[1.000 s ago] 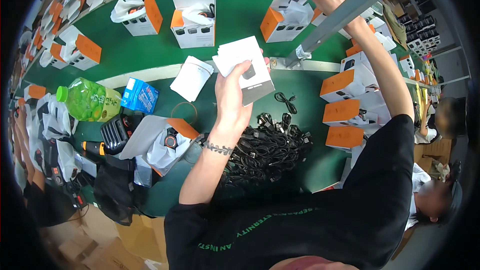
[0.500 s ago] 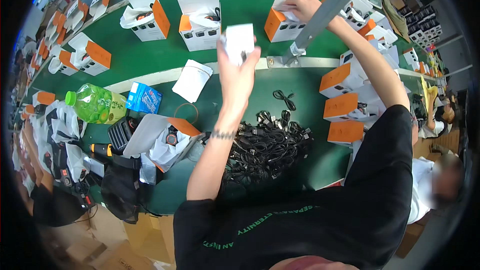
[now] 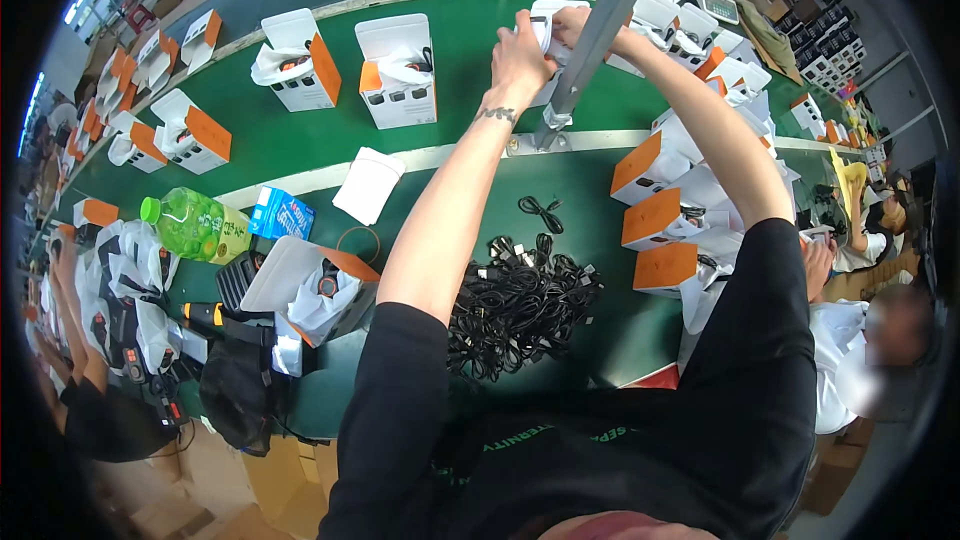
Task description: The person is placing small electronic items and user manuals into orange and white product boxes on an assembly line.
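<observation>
Just left of the post [image 3: 597,40], the upright box [image 3: 545,90] stands at both my hands, my left hand [image 3: 521,60] gripping white cards [image 3: 542,30], my right hand [image 3: 572,26] nearer the post, its hold too hidden to tell.

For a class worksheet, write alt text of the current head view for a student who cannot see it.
A person's left hand and right hand are both at an open box, partly hidden by a grey metal post. Nearer lie a heap of black cables and some white papers; open orange-and-white boxes stand to both sides.
</observation>
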`<state>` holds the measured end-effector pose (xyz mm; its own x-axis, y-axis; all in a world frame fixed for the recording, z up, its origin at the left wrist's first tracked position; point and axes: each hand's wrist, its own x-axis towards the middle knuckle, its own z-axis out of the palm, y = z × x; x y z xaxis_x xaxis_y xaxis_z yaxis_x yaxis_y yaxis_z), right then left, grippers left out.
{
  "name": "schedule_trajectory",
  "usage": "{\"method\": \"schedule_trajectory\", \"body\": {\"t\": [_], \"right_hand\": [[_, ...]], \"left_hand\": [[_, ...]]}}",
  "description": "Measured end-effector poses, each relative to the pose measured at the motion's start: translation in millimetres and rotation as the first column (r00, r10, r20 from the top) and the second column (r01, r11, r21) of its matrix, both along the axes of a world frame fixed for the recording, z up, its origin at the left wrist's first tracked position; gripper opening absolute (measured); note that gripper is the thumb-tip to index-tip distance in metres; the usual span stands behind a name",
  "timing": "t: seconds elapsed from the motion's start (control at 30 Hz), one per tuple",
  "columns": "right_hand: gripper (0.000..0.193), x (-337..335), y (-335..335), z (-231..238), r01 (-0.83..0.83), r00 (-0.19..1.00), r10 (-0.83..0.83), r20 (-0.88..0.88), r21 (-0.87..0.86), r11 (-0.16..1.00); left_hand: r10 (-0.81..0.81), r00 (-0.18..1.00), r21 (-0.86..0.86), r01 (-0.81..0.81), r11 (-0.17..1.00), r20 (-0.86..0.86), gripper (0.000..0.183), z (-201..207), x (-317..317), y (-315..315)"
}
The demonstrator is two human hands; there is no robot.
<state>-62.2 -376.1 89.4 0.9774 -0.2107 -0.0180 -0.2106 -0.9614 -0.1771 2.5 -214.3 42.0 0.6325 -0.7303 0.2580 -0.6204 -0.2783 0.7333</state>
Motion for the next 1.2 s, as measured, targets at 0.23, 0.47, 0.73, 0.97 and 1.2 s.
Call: {"method": "schedule_trajectory", "body": {"t": [0.23,0.47,0.73,0.97,1.2], "right_hand": [[0.026,-8,-9,-5,-0.089,0.992,0.093,0.089,-0.051,0.995],[0.025,-28,-18,1,-0.217,0.97,0.226,0.093,-0.098,0.971],[0.022,-31,-5,4,-0.217,0.967,0.238,0.087,-0.2,0.956],[0.028,-45,-52,-31,0.023,0.996,-0.008,0.094,-0.166,0.986],[0.03,-42,-61,-39,-0.021,0.987,0.035,0.154,-0.09,0.996]], "left_hand": [[-0.022,1.0,0.011,0.022,1.0,-0.013,0.094,1,4,-20],[-0.081,0.994,-0.089,0.074,0.993,-0.068,0.086,-11,6,-35],[-0.05,0.998,0.031,0.051,0.998,-0.035,0.076,-11,12,-45],[-0.215,0.974,0.055,0.212,0.976,0.069,0.059,9,8,-60],[-0.307,0.952,-0.001,0.307,0.952,-0.018,0.045,-5,8,-57]]}}
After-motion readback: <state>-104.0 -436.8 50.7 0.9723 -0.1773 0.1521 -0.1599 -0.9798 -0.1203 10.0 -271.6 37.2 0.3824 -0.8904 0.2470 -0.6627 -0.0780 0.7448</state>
